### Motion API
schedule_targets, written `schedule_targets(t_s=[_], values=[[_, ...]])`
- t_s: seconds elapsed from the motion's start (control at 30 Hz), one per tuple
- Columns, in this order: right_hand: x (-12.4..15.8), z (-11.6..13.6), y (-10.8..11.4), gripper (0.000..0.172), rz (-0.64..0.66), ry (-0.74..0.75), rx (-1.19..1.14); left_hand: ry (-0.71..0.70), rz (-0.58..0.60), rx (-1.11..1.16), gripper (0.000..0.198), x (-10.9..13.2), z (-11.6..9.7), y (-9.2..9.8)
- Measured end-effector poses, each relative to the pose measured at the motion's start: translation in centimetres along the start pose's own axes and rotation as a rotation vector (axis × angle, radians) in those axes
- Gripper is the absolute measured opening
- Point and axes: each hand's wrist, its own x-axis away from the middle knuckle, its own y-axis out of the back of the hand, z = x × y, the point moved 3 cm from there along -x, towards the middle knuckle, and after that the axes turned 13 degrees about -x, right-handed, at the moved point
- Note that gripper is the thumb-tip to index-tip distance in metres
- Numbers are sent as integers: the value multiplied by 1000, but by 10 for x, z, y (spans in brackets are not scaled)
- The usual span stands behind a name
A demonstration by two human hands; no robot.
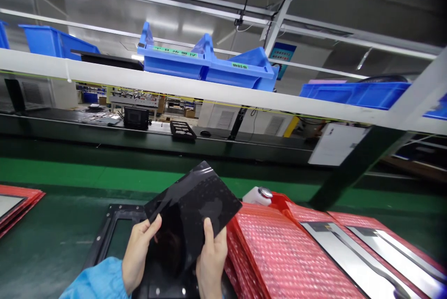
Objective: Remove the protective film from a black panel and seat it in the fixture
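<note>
- While being held tilted just above the black metal frame fixture (pixel 111 229), the thin glossy black rectangular panel (pixel 195 206) is being clamped at its lower edge by the left hand (pixel 138 250) and the right hand (pixel 211 257). Thumbs are being pressed on its face, and the other fingers are hidden behind it.
- Likely risks: the gloss is being smudged by bare thumbs, and under so narrow a grip the panel could slip and chip on the frame.
- Being counted close by: one panel, one frame and one white capped bottle (pixel 260 194). Two stacks of red bubble-wrap pouches are also being counted, one on the right (pixel 279 252) and one on the left (pixel 17 199), with two silver strips (pixel 335 243) on the right one.
- Being counted farther off: one black tray (pixel 182 130) and at least four blue plastic bins (pixel 171 61) on the shelf.
</note>
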Motion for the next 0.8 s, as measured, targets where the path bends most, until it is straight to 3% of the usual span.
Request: schedule_targets(t_s=[0.2,0.47,0.57,0.67,0.8], values=[[-1,7,-2,72,-30,-48,-58,6,-50,-22,50,-2,5,3],[-3,0,3,72,-50,-48,6,2,-89,-124,52,-2,8,6],[-4,-4,5,73,-50,-51,-3,-64,23,-116,39,-4,6,1],[-4,-6,4,74,-41,-83,-44,-101,121,-40,48,-2,1,-5],[-3,-8,3,77,-41,-160,-132,-63,85,-29,47,-1,-4,-4]])
